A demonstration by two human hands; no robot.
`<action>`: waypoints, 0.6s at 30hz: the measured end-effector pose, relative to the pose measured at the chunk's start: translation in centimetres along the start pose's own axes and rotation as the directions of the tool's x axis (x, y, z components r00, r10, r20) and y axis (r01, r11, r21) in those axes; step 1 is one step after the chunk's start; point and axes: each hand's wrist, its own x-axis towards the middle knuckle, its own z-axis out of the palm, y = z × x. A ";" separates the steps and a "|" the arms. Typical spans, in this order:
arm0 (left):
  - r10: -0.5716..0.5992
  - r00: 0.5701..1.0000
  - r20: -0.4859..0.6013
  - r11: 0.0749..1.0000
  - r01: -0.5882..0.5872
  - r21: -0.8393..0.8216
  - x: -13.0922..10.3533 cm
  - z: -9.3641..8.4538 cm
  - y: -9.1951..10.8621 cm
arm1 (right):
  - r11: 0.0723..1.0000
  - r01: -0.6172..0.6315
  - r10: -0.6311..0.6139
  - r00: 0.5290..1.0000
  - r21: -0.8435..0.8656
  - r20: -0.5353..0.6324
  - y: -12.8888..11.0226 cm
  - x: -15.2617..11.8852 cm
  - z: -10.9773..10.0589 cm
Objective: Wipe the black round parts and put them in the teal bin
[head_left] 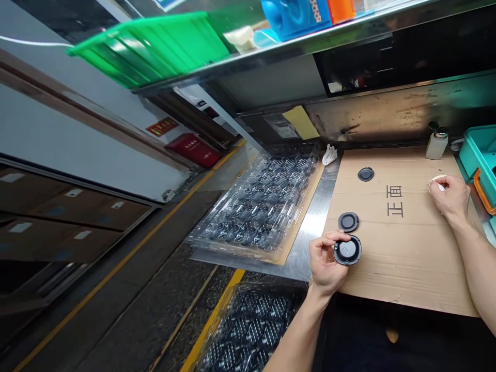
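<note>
My left hand grips a round black speaker-like part by its edge, with its grey centre facing up toward me. Just beyond it a second black disc lies on the cardboard sheet. Another black disc rests farther back on the same sheet. Over the right side of the cardboard, my right hand is closed, pinching a small white wipe; most of it is hidden by the fingers.
Clear plastic trays holding several black parts stand to the left, with more trays lower down. A pump bottle and a teal bin are at back right. Above runs a metal shelf carrying a green crate.
</note>
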 end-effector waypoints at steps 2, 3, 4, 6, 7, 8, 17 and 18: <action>-0.004 1.000 -0.005 1.000 0.004 0.006 0.0 -0.1 -0.1 | 1.000 -0.002 0.002 1.000 -0.002 -0.001 0.0 0.0 -0.1; -0.005 1.000 -0.005 1.000 0.005 0.011 0.1 -0.1 -0.1 | 1.000 -0.004 0.004 1.000 -0.001 0.000 -0.1 0.0 -0.1; -0.007 1.000 -0.004 1.000 0.007 0.016 0.1 -0.2 0.0 | 1.000 -0.006 0.006 1.000 0.001 0.001 -0.1 0.0 -0.1; -0.031 1.000 0.005 0.999 0.031 0.022 0.3 -0.4 0.1 | 1.000 -0.009 0.009 1.000 0.005 0.000 -0.1 0.0 -0.1; -0.077 0.997 0.023 0.997 0.076 0.025 0.5 -0.6 0.2 | 1.000 -0.008 0.008 1.000 0.007 -0.003 -0.1 0.0 0.0; -0.152 0.988 0.042 0.988 0.150 0.034 0.8 -0.8 0.3 | 1.000 -0.005 0.005 1.000 0.010 -0.009 0.0 0.0 0.0; -0.619 0.784 -0.041 0.777 0.619 0.118 4.6 -2.5 -2.4 | 0.998 0.015 -0.013 0.999 0.068 -0.036 0.7 -0.6 0.9; -0.596 0.802 -0.039 0.787 0.593 0.168 4.8 -2.5 -2.8 | 0.997 0.011 -0.009 0.999 0.070 -0.038 0.7 -0.6 0.9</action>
